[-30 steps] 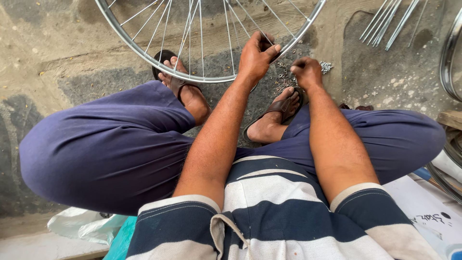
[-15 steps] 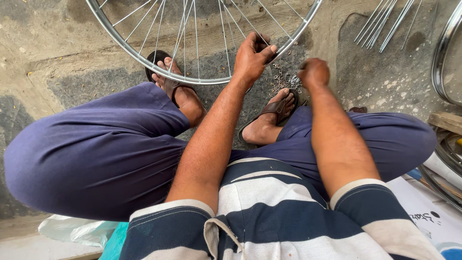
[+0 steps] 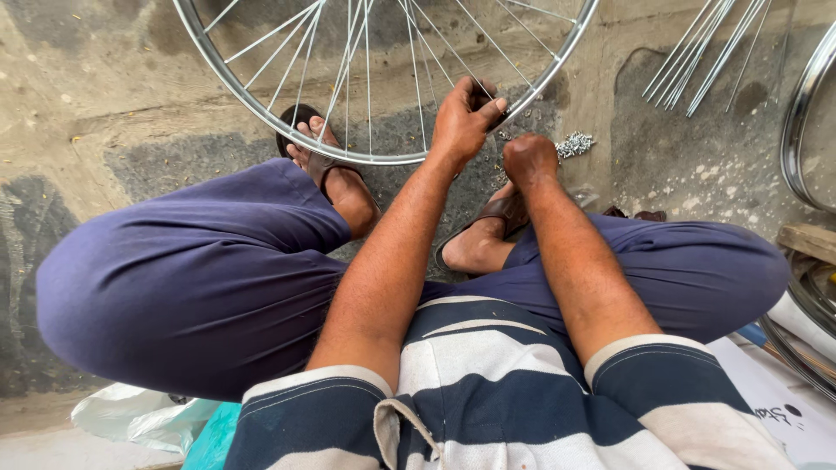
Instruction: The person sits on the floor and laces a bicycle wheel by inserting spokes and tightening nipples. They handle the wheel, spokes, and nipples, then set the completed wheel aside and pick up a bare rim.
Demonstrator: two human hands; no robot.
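You sit cross-legged on the concrete floor [image 3: 113,104] with a spoked bicycle wheel rim [image 3: 557,61] lying in front of your feet. Your left hand [image 3: 464,122] reaches forward to the near right part of the rim, fingers curled and thumb pressed in, pinching at the rim where the spokes [image 3: 366,70] meet it; a small dark object sits under the fingertips, but it is too hidden to name. Your right hand [image 3: 529,158] is just beside the left, slightly nearer to you and below the rim, closed into a loose fist; whether it holds anything you cannot tell from here.

Just beyond the right hand, a small heap of silvery spoke nipples [image 3: 575,144] lies on the floor, close to the rim's outer edge. Farther to the right of both hands, a bundle of loose spokes [image 3: 705,52] lies fanned on the floor, well apart from the wheel. At the far right edge a second metal rim [image 3: 797,130] curves into view.

Your left foot in a brown sandal [image 3: 326,165] lies partly under the rim, to the left of the left hand. Your right foot in its sandal [image 3: 483,235] rests directly below the right hand. Dark blue trousers [image 3: 192,278] cover both knees, and a striped shirt [image 3: 496,392] fills the near bottom of the view. A crumpled plastic bag [image 3: 139,416] lies under your left knee.
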